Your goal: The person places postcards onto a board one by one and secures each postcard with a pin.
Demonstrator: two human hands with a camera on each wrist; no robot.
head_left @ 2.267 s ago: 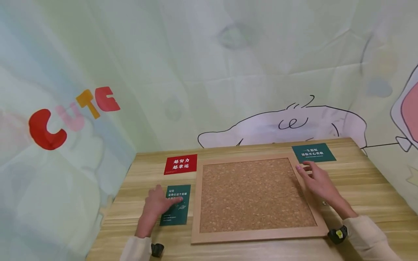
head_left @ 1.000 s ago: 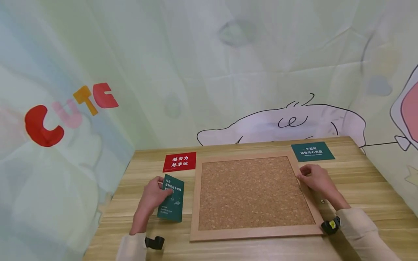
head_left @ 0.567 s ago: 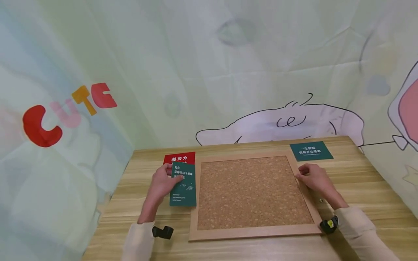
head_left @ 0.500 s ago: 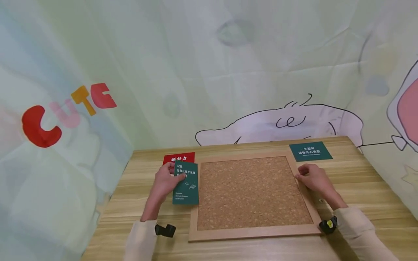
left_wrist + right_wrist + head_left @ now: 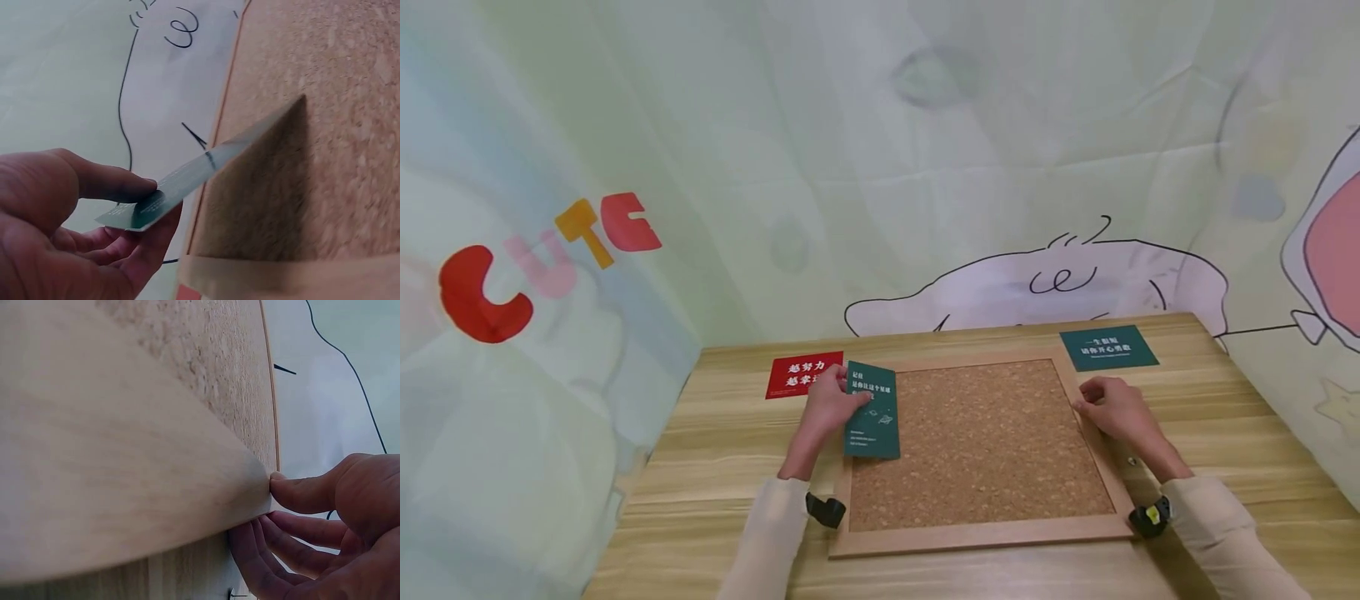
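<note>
My left hand (image 5: pixel 827 404) pinches a dark green card (image 5: pixel 871 429) with white lettering, thumb on top and fingers beneath. The card hovers tilted over the left side of a framed corkboard (image 5: pixel 985 450). In the left wrist view, the card (image 5: pixel 200 167) slants over the cork (image 5: pixel 350 156), its far corner close to the surface and casting a shadow. At the board's right edge, my right hand (image 5: pixel 1116 408) holds the wooden frame; the right wrist view shows the thumb (image 5: pixel 306 492) at its edge and the fingers (image 5: pixel 256 559) against its side.
A red card (image 5: pixel 790 377) lies beyond my left hand, at the back left of the wooden table (image 5: pixel 685 467). Another green card (image 5: pixel 1108 348) lies at the back right. A small thumbtack (image 5: pixel 1132 461) sits right of the board. Printed fabric (image 5: pixel 775 208) hangs behind.
The left hand took hold of the green card, lifted it off the table and carried it right, over the board's left side. The right hand came down onto the frame's right edge and stayed.
</note>
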